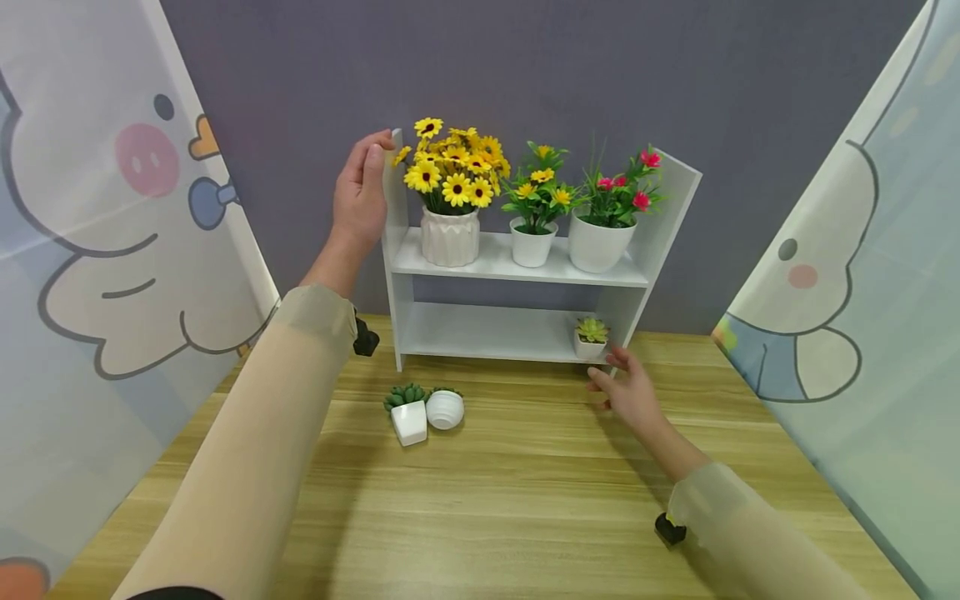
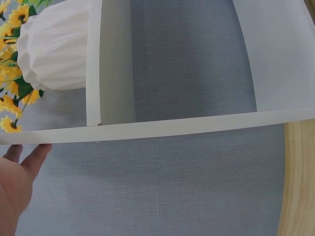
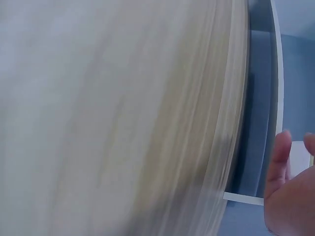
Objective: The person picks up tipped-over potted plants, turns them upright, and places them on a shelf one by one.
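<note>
I am seeing the left hand [image 1: 362, 196] resting against the top of the left side panel of the white shelf [image 1: 517, 267], fingers straight along the panel edge, nothing curled round it. In the left wrist view the fingers [image 2: 34, 156] are lying just under the panel's edge.

The right hand [image 1: 628, 393] is hovering near the table [image 1: 525, 500], just near of the shelf's right leg, fingers relaxed and spread, gripping nothing. The small succulent pot [image 1: 591, 337] is sitting at the right end of the lower shelf, just far of the fingertips; I cannot tell whether they are touching it. The right wrist view is blurring heavily and showing only the fingers [image 3: 278, 162] beside the shelf.

Count, upper shelf: three flower pots, namely a ribbed vase [image 1: 450, 236] of yellow daisies at left, a small pot [image 1: 532, 244] of yellow blooms in the middle, a wider pot [image 1: 600, 243] of red blooms at right. Lower shelf: one succulent. Table, near of the shelf's left leg: two small pots touching, a square one [image 1: 408, 421] and a round one [image 1: 446, 409].
</note>
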Tool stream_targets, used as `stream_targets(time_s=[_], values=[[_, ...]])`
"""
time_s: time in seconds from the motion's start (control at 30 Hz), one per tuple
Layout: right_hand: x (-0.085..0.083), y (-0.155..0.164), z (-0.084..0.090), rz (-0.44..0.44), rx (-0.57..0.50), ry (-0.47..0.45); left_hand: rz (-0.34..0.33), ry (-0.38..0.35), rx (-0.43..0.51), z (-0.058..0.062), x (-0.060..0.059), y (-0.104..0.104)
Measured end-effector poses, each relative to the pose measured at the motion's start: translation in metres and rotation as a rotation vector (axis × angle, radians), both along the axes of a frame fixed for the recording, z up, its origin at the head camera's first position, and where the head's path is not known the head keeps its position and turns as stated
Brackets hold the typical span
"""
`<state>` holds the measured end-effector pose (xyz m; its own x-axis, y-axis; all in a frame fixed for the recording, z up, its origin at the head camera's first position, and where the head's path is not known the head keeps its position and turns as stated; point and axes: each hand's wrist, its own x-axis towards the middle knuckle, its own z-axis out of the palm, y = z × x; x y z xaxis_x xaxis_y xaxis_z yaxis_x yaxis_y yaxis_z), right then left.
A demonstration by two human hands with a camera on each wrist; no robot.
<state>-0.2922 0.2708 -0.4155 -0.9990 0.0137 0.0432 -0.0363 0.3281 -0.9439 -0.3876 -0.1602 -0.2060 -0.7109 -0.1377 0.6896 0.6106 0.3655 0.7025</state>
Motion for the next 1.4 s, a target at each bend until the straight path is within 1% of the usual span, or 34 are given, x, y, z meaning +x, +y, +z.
stream_targets(time_s=[0.23, 0.43, 0.6, 0.8, 0.9, 1.13, 1.27, 1.4], values=[[0.015, -0.001, -0.003, 0.038, 0.013, -0.025, 0.001, 0.001, -0.010, 0.001, -0.001, 0.001], [0.023, -0.009, -0.009, 0.118, 0.038, -0.044, -0.002, 0.005, -0.010, 0.002, -0.002, 0.001], [0.028, -0.019, -0.009, 0.176, 0.058, -0.063, -0.005, 0.012, -0.006, 0.001, -0.003, 0.000], [0.033, -0.037, -0.010, 0.245, 0.058, -0.092, -0.010, 0.019, 0.003, 0.001, -0.004, -0.001], [0.035, -0.048, -0.011, 0.262, 0.055, -0.106, -0.015, 0.021, 0.006, 0.000, -0.004, -0.001], [0.038, -0.073, -0.015, 0.325, 0.039, -0.111, -0.022, 0.025, 0.003, 0.000, -0.003, -0.001], [0.039, -0.088, -0.015, 0.345, 0.040, -0.140, -0.018, 0.022, 0.004, 0.000, -0.002, -0.001], [0.043, -0.104, -0.012, 0.362, 0.063, -0.159, -0.007, 0.013, -0.001, -0.001, -0.002, -0.001]])
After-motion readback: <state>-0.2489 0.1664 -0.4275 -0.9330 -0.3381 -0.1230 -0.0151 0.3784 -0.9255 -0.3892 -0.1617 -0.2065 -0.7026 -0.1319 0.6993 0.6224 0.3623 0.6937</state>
